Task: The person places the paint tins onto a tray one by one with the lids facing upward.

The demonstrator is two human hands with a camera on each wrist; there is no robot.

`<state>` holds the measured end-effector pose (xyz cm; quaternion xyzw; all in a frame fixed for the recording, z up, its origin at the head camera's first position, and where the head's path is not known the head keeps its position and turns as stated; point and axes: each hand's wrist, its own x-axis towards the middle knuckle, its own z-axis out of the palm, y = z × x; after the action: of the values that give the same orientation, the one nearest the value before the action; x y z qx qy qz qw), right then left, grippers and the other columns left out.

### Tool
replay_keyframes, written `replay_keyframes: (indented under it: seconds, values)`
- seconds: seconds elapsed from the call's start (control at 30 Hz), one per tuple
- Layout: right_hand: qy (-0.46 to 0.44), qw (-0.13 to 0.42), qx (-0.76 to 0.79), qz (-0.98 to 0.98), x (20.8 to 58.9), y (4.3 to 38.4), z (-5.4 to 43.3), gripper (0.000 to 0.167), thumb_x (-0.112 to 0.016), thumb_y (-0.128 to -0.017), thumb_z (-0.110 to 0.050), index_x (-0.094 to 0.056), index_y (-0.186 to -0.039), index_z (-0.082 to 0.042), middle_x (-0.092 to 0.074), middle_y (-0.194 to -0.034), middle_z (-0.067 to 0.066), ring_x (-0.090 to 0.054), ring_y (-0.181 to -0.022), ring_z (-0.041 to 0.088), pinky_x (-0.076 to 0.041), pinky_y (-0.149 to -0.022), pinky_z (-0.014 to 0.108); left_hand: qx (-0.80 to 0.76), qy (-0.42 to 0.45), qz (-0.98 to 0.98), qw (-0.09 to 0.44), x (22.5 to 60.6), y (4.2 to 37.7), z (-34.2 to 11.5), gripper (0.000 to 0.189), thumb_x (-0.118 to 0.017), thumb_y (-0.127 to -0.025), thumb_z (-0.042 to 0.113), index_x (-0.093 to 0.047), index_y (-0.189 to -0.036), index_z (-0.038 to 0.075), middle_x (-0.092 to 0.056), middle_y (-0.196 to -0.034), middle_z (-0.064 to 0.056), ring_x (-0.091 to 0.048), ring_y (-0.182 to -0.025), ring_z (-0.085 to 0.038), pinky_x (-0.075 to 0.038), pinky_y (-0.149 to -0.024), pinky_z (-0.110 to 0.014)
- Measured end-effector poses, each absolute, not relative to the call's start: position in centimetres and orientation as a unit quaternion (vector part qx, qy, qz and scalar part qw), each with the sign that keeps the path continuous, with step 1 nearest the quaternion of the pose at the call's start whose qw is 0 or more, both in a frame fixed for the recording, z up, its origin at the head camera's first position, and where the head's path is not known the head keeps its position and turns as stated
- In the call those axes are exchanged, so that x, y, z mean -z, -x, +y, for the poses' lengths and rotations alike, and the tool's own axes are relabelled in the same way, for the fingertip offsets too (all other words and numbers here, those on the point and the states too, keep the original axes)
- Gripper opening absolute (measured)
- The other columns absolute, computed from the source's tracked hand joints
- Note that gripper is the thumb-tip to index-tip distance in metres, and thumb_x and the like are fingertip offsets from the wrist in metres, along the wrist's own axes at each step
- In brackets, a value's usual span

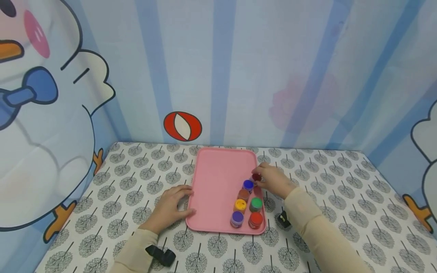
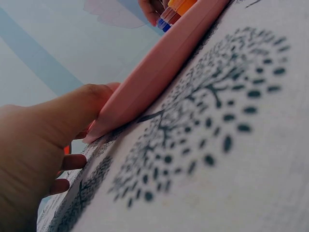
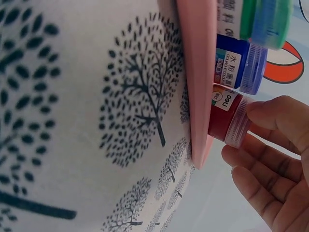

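Note:
My right hand (image 1: pixel 273 179) is at the tray's upper right side, thumb and fingers pinching the lid of a dark red paint jar (image 3: pixel 226 116). That jar stands upright on the pink tray (image 1: pixel 215 178), next to a blue paint jar (image 3: pixel 241 65). Nearer me on the tray are a brown jar (image 1: pixel 243 195), a yellow jar (image 1: pixel 240 205), a purple jar (image 1: pixel 237 219), a green jar (image 1: pixel 256 204) and a red jar (image 1: pixel 255 220). With relaxed fingers, my left hand (image 1: pixel 170 207) touches the tray's left edge, its thumb against the rim.
A white cloth (image 1: pixel 327 204) printed with grey trees covers the table. Behind it hangs a blue striped curtain (image 1: pixel 259 68) with cartoon figures. Black straps sit at the left cuff (image 1: pixel 136 242) and the right cuff (image 1: pixel 302 208).

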<state>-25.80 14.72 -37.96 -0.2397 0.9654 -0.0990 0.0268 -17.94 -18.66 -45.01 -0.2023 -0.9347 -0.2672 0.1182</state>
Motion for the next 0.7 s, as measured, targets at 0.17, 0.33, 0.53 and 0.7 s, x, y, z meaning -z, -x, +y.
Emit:
replay_keyframes:
  seconds: [0.17,0.33,0.53,0.7]
  values:
    - [0.24,0.033,0.103,0.965,37.98,25.91,14.53,0.037,-0.072,-0.084,-0.015,-0.064,-0.118,-0.004,-0.063,-0.112,0.011,-0.063,-0.101,0.023,-0.055,-0.093,0.039,0.266,0.202,-0.935,0.121,45.07,17.95,-18.62,0.055,-0.08,-0.073,0.036,-0.065,-0.118,0.009,-0.06,-0.132,-0.007,-0.053,-0.125,-0.031,-0.041,-0.105,-0.051]
    - [0.247,0.032,0.109,0.962,38.02,26.06,14.48,0.033,-0.071,-0.084,-0.014,-0.066,-0.115,-0.004,-0.065,-0.11,0.01,-0.064,-0.101,0.023,-0.055,-0.092,0.039,0.263,0.202,-0.936,0.121,45.1,17.98,-18.61,0.055,-0.08,-0.073,0.037,-0.064,-0.118,0.01,-0.06,-0.132,-0.006,-0.053,-0.124,-0.03,-0.042,-0.105,-0.051]
    - [0.254,0.026,0.108,0.961,38.09,26.1,14.47,0.032,-0.071,-0.084,-0.013,-0.067,-0.114,-0.004,-0.065,-0.108,0.009,-0.064,-0.099,0.023,-0.055,-0.091,0.039,0.262,0.204,-0.935,0.122,45.09,18.01,-18.62,0.055,-0.08,-0.073,0.037,-0.064,-0.118,0.01,-0.06,-0.132,-0.007,-0.054,-0.124,-0.03,-0.042,-0.104,-0.051]
    - [0.259,0.024,0.105,0.96,38.08,26.13,14.46,0.032,-0.072,-0.083,-0.013,-0.067,-0.113,-0.004,-0.066,-0.108,0.009,-0.064,-0.099,0.023,-0.055,-0.09,0.04,0.262,0.204,-0.936,0.122,45.14,18.0,-18.67,0.055,-0.08,-0.073,0.037,-0.064,-0.118,0.009,-0.06,-0.132,-0.007,-0.054,-0.124,-0.031,-0.042,-0.104,-0.051]
